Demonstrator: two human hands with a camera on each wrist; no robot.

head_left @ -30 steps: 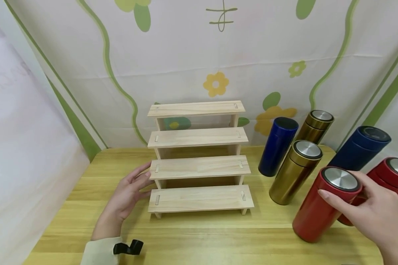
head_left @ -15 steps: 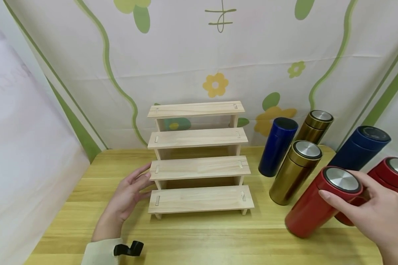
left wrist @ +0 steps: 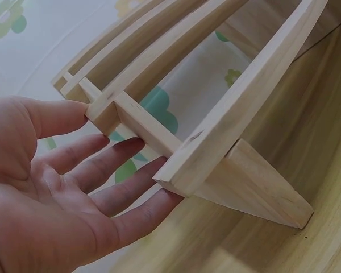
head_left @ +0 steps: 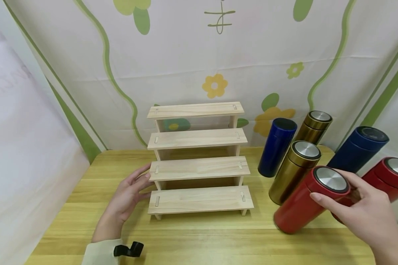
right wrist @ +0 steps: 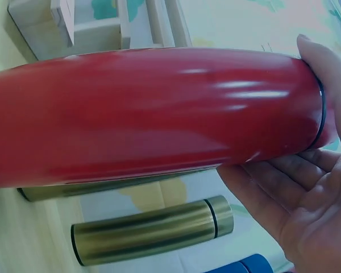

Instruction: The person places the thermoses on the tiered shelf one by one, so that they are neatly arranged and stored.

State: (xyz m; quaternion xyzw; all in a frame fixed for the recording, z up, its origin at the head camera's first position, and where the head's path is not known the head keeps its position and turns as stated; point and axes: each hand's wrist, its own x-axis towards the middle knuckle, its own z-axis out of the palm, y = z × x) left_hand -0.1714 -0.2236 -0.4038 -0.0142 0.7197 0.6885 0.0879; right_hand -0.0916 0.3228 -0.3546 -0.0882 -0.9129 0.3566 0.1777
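My right hand grips a red thermos flask with a steel-topped lid, thumb on the near side and fingers around the back near the top. The flask is tilted; whether its base is off the table cannot be told. In the right wrist view it spans the picture, its body smooth and glossy. My left hand touches the left side of a four-tier wooden step shelf. In the left wrist view its fairly straight fingers and thumb meet the ends of the boards.
Behind the held flask stand a front gold flask, a rear gold flask, a bright blue flask, a navy flask and another red flask. A patterned cloth hangs behind the wooden table.
The red flask has moved left, towards the shelf, with my right hand, and leans more. My left hand and the shelf have stayed in place.
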